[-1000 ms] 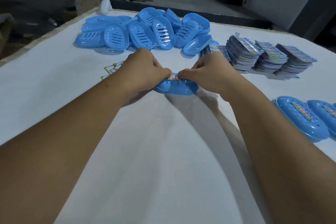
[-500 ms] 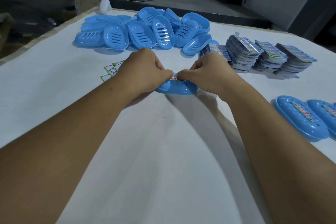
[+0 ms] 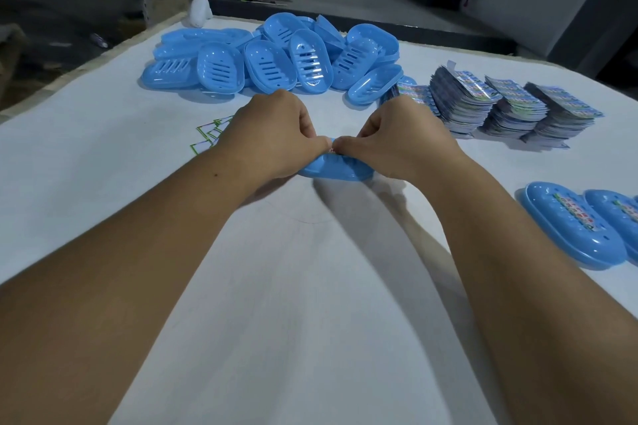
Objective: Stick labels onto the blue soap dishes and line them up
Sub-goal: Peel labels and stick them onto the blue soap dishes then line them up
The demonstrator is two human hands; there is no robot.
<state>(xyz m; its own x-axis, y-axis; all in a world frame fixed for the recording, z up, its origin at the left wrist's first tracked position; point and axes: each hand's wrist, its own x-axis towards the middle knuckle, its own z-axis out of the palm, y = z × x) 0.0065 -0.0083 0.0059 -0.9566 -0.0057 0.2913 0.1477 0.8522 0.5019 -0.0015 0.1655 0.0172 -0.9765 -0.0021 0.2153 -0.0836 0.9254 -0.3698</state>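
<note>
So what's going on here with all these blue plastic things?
A person is sticking labels onto blue soap dishes at a white table. Both the left hand and the right hand grip one soap dish at the middle of the table, thumbs pressing a label on top. A heap of unlabelled dishes waits behind, stacks of label sheets sit to the right, and two finished dishes lie side by side at the right edge.

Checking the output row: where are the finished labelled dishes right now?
In the head view, the labelled dishes lie at the table's right edge, beside the right forearm, nearer than the label stacks.
</note>
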